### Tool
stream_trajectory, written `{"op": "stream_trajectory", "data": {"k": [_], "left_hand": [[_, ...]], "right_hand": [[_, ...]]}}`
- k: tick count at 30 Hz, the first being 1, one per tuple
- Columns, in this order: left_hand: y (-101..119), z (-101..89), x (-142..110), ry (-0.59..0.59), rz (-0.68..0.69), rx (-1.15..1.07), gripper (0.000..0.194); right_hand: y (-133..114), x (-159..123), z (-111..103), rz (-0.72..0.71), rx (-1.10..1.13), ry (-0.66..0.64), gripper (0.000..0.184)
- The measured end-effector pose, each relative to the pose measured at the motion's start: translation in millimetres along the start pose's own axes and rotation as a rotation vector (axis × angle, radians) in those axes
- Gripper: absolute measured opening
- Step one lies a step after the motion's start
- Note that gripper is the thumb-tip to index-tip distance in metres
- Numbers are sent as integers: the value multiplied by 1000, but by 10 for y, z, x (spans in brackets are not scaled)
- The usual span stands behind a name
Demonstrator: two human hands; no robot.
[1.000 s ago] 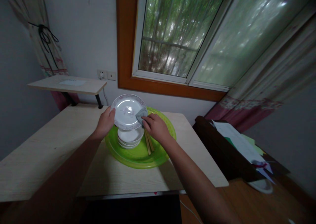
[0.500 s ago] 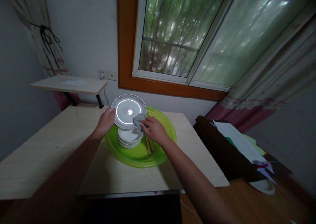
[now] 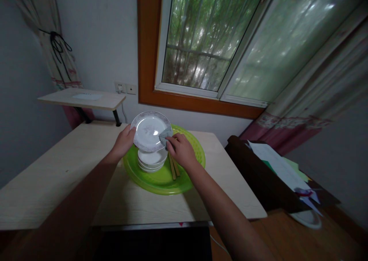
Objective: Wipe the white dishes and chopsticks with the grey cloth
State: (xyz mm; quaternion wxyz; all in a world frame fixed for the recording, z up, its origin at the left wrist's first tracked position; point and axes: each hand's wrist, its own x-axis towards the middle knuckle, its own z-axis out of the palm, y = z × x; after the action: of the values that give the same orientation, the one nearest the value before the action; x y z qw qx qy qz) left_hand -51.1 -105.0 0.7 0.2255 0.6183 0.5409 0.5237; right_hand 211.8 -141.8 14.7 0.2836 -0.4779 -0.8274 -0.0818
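A white plate [image 3: 148,132] with a patterned rim is tilted up above the tray, gripped at its left edge by my left hand [image 3: 123,141]. My right hand [image 3: 181,149] pinches a grey cloth [image 3: 165,135], which lies against the right side of the plate's face. Below the plate, several stacked white bowls [image 3: 151,163] sit on a round green tray [image 3: 161,188]. Wooden chopsticks [image 3: 174,169] rest on the tray to the right of the bowls, their far ends hidden under my right hand.
The tray stands on a light wooden table [image 3: 71,176]. A small raised shelf [image 3: 83,98] is at the back left, and a window [image 3: 201,42] is behind. To the right, a dark brown piece of furniture [image 3: 253,172] holds papers [image 3: 276,167].
The cloth has shifted slightly on the right part of the plate, with my right hand moving along. The plate has tilted a little, changing its glare. Bowls and chopsticks stay put.
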Motion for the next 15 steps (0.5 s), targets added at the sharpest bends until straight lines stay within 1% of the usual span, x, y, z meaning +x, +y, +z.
{"op": "stream_trajectory", "data": {"k": [6,8,11,15], "left_hand": [[-81,-5,37,-20,27,-48,56],[-93,-3,42,-28,32,-53,57],[-82,5,42,-37,23,-31,55],[-47,10,34,-73,-3,-14,55]], "right_hand": [[-77,-41,-11,-175,83,-100,35],[-95,-44,-15,-213,89,-122,36],[-94,-40,-14,-192,52,-132,34],[-65,-27,-14,-73,-33,-94,32]]}}
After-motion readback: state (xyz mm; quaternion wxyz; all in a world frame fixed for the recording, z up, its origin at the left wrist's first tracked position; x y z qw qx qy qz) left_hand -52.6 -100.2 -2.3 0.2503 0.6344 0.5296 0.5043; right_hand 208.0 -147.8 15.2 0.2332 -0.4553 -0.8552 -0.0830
